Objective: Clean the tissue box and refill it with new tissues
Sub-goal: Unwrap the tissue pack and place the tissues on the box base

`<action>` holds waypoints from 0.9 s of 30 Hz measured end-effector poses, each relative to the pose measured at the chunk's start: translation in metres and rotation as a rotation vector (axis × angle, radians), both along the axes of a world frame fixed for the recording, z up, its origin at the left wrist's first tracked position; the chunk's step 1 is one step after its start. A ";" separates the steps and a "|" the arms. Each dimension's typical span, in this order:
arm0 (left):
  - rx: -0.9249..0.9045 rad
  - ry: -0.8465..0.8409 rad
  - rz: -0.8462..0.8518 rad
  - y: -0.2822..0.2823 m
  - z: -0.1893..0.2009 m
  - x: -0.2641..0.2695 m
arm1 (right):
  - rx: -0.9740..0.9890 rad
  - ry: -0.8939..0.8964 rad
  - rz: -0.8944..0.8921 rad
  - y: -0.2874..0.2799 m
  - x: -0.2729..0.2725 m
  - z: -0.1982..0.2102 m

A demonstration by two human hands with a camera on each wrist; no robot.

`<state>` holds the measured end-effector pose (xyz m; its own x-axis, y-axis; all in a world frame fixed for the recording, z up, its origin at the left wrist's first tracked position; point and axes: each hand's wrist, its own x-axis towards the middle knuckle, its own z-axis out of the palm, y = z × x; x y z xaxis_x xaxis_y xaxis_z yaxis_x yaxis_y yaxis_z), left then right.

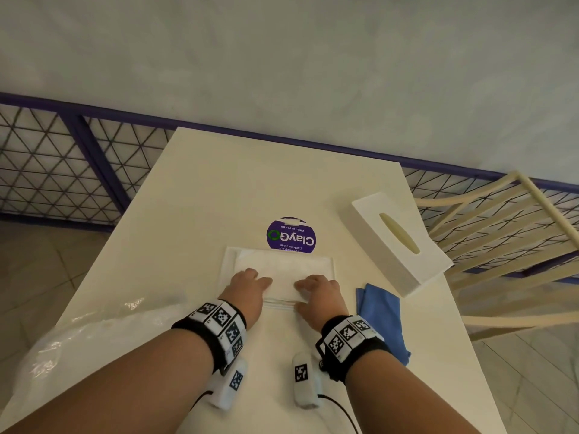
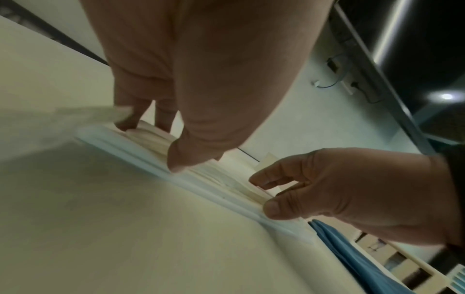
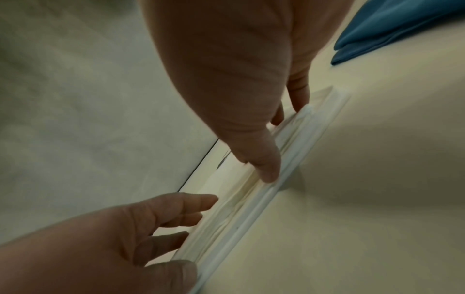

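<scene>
Head view: left grip [image 1: 247, 290], right grip [image 1: 320, 292] pinch flat tissue stack [image 1: 282, 265].

Black wristbands [image 1: 200, 338], checkered marker tags [image 1: 346, 335], white pods [image 1: 302, 379].

The head view looks steeply down from over the near edge of the white table [image 1: 219, 189] toward the far wall [image 1: 282, 57], taking in the whole tabletop from some height. The left wrist view sits low and very close under the left hand [image 2: 201, 69], facing along its fingers and rightward across the tissue pack [image 2: 151, 151]. The right wrist view, equally close, faces leftward under the right hand [image 3: 226, 69]. All three share the pack, both hands and the blue cloth [image 1: 382, 314].
</scene>
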<state>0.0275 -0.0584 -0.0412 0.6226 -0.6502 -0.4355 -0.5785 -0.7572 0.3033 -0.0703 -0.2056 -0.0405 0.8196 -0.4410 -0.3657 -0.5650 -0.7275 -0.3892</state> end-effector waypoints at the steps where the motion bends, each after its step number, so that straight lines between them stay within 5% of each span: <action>1: -0.007 0.011 0.003 -0.003 0.000 0.003 | 0.002 0.010 0.001 -0.003 0.003 0.002; 7: -0.193 0.058 0.069 0.004 0.034 0.009 | 0.043 -0.046 -0.105 0.003 0.013 0.010; 11: -0.428 -0.043 0.170 0.064 0.067 0.013 | 0.114 -0.177 0.045 0.042 0.020 0.027; 19: -0.047 -0.211 0.443 0.205 0.038 -0.013 | 0.211 -0.041 0.317 0.118 0.047 0.026; 27: 0.012 -0.137 0.450 0.245 -0.003 -0.036 | 0.173 0.062 0.451 0.151 0.082 0.021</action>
